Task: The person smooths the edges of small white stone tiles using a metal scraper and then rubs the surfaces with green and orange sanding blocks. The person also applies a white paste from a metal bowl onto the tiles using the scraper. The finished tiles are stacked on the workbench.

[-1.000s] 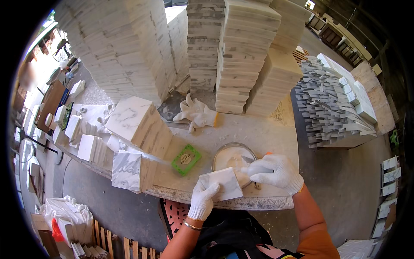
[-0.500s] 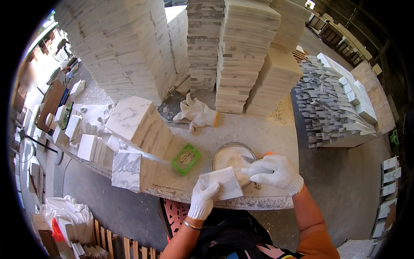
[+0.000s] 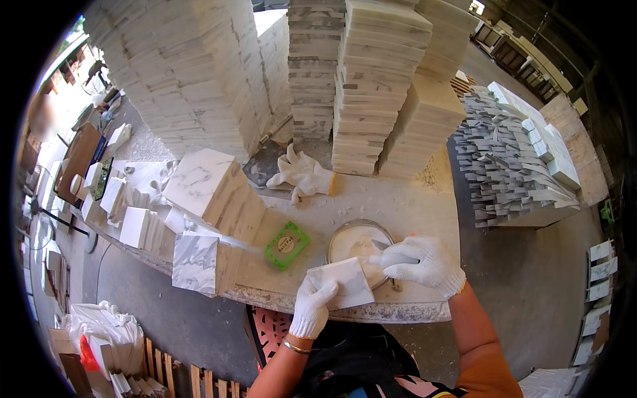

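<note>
My left hand (image 3: 314, 306), in a white knit glove, grips a square white marble tile (image 3: 350, 284) by its left edge, thumb on top. The tile is tilted over the near rim of a round metal pan (image 3: 330, 240) with white paste (image 3: 355, 240) in it. My right hand (image 3: 424, 264), gloved too, is closed around a putty knife (image 3: 381, 246) beside the tile's right edge. Most of the knife is hidden by the fingers; a bit of orange handle shows above them. A green box (image 3: 286, 245) lies left of the pan.
Tall stacks of marble tiles (image 3: 378, 86) stand along the back of the table (image 3: 424, 219). A spare white glove (image 3: 302, 174) lies before them. More tile blocks (image 3: 212, 189) sit at left. Right of the table is a pile of grey strips (image 3: 511, 159).
My right hand has shifted very slightly, and less of the orange handle shows now. The left hand and the tile have stayed in place.
</note>
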{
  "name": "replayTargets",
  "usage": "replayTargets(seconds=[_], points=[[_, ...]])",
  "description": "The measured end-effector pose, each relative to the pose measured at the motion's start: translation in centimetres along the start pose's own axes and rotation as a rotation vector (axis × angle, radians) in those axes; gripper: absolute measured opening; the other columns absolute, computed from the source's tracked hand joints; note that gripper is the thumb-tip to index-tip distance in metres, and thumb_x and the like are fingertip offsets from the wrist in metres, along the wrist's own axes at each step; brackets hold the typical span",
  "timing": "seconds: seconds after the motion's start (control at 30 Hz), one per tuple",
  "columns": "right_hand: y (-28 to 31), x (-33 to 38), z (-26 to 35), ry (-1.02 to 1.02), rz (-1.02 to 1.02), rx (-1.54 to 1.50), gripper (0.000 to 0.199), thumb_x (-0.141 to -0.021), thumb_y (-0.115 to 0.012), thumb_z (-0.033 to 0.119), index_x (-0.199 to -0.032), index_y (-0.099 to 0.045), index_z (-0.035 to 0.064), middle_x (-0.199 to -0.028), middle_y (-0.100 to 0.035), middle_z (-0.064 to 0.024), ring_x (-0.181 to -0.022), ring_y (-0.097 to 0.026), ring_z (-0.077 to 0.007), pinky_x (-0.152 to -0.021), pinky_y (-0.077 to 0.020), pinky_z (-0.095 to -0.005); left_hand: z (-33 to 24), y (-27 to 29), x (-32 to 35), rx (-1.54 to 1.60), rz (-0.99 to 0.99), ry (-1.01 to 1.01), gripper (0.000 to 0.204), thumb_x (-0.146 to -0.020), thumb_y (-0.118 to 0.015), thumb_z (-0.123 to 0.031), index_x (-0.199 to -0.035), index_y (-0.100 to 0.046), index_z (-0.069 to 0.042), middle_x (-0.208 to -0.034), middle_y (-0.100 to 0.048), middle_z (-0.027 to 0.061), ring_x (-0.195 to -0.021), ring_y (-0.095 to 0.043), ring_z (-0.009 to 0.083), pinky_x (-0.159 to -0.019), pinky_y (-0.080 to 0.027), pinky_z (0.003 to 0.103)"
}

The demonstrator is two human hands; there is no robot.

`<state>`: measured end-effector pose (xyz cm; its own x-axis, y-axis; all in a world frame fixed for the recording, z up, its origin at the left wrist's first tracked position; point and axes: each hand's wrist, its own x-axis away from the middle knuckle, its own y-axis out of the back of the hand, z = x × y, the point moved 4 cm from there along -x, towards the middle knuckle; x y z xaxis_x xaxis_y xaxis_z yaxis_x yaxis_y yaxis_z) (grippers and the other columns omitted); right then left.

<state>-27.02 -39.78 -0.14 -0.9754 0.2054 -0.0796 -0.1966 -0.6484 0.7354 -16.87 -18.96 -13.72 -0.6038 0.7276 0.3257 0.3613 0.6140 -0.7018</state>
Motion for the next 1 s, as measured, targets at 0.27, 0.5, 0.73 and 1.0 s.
replayTargets(seconds=[0.27, 0.5, 0.73, 1.0], points=[[0.2, 0.3, -0.5, -0.176, -0.031, -0.308, 0.028, -0.085, -0.078, 0.020, -0.112, -0.077, 0.0105, -0.100, -0.076, -0.0071, -0.087, -0.069, -0.0190, -0.081, -0.0534, -0.0316, 0.2, 0.2, 0.0, -0.004, -0.014, -0.011, 0.051, -0.087, -0.076, -0.011, -0.132, -0.054, 0.004, -0.120, -0.066, 0.0099, -0.106, -0.063, 0.0188, -0.094, -0.051, 0.034], [1.3, -4.2, -3.0, -0.397, -0.109, -0.513, 0.033, -0.087, -0.078, 0.024, -0.115, -0.072, 0.0078, -0.106, -0.073, -0.0069, -0.096, -0.067, -0.0169, -0.088, -0.0531, -0.0317, 0.0, -0.4, -0.1, -0.029, -0.007, -0.011, 0.052, -0.087, -0.078, -0.014, -0.131, -0.055, 0.003, -0.120, -0.067, 0.0093, -0.107, -0.063, 0.0184, -0.094, -0.051, 0.035], [-2.1, -12.7, -8.9, -0.245, -0.158, -0.223, 0.031, -0.081, -0.079, 0.010, -0.110, -0.071, 0.0058, -0.111, -0.069, -0.0059, -0.104, -0.063, -0.0159, -0.091, -0.0527, -0.0329, -0.3, 0.1, 0.2, -0.059, -0.031, 0.012, 0.054, -0.087, -0.079, -0.016, -0.131, -0.055, 0.003, -0.120, -0.067, 0.0087, -0.106, -0.063, 0.0186, -0.093, -0.051, 0.035], [-4.2, -14.0, -12.2, -0.227, -0.028, -0.125, 0.034, -0.080, -0.074, 0.020, -0.110, -0.070, 0.0058, -0.105, -0.073, -0.0134, -0.096, -0.067, -0.0303, -0.086, -0.0531, -0.0392, -0.5, -0.6, 0.5, -0.090, -0.083, 0.010, 0.051, -0.088, -0.078, -0.014, -0.130, -0.055, 0.002, -0.117, -0.067, 0.0090, -0.101, -0.066, 0.0184, -0.090, -0.054, 0.035]])
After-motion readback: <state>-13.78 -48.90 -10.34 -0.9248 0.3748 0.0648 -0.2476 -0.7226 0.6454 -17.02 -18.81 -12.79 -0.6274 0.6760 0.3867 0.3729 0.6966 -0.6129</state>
